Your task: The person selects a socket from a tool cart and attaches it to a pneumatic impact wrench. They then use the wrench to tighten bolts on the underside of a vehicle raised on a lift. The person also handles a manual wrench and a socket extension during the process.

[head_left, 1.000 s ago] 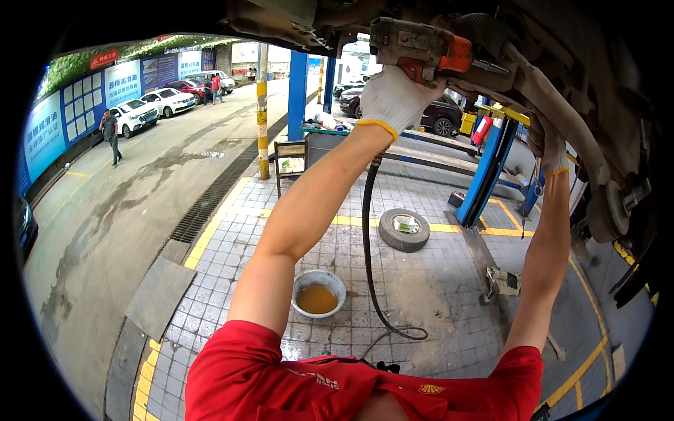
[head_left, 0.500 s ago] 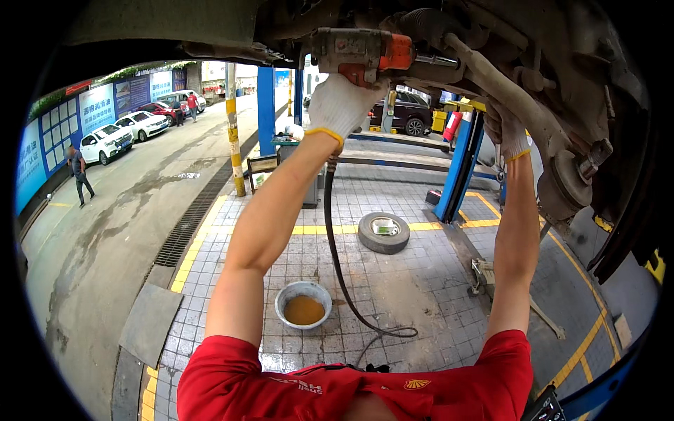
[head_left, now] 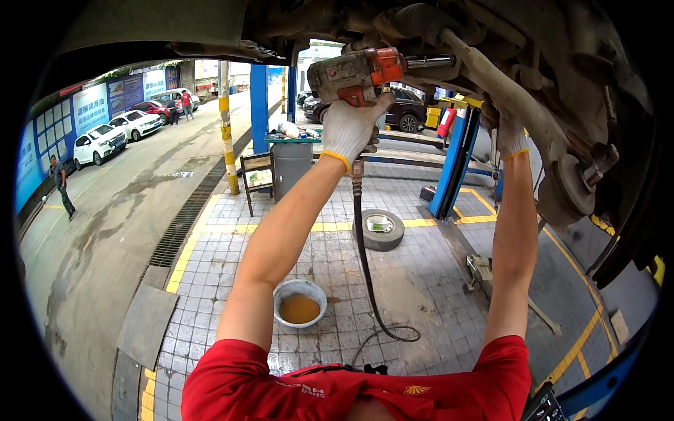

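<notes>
Up under the raised vehicle, my left hand, in a white knit glove with a yellow cuff, grips an impact wrench with a grey and orange body. Its socket extension points right, toward the dark underbody parts. From the handle a black air hose hangs down to the floor. My right hand, gloved alike, is raised behind a long suspension bar. Its fingers look curled, partly hidden by the bar and shadow, and what they hold cannot be made out.
A basin of brown liquid and a tire lie on the tiled floor. A blue lift post and a floor jack stand right. A grey cabinet is beyond. Left, a person walks near parked cars.
The impact wrench has tilted, its socket end higher relative to its body, and my left hand has come lower on its handle. The hose has swung right. My right hand stays by the bar.
</notes>
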`<state>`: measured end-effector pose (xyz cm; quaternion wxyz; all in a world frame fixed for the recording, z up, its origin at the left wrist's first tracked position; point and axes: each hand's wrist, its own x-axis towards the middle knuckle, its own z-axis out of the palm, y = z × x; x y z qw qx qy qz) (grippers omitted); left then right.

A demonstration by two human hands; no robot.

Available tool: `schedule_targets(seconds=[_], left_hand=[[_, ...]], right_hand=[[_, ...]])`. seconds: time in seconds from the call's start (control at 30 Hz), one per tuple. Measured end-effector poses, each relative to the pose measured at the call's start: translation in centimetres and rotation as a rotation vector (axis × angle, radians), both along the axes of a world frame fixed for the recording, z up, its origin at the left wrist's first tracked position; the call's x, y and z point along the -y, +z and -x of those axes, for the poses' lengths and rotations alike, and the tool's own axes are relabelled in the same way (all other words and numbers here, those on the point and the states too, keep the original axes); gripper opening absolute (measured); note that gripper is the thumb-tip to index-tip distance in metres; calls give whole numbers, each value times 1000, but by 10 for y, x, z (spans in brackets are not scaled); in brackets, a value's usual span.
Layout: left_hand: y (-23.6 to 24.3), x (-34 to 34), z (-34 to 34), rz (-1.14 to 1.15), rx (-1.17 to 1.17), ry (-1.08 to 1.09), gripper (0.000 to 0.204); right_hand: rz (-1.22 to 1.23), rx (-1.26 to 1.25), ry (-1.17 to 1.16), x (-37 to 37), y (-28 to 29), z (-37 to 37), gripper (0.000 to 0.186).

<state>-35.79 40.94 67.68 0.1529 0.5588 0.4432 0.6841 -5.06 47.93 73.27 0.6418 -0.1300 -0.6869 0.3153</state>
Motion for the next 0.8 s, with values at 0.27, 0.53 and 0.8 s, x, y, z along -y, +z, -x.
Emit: schedule_targets(seconds=[0.27,0.53,0.8], left_hand=[[-12,5,-11,-33,146,-103,44],[-36,16,-6,-32,193,-114,43],[-97,58,-3,91,160,-77,42]], right_hand=[[32,31,-19,-8,4,-3,30],[45,45,-4,-19,20,-5,32],[72,39,-8,-35,19,-16,36]])
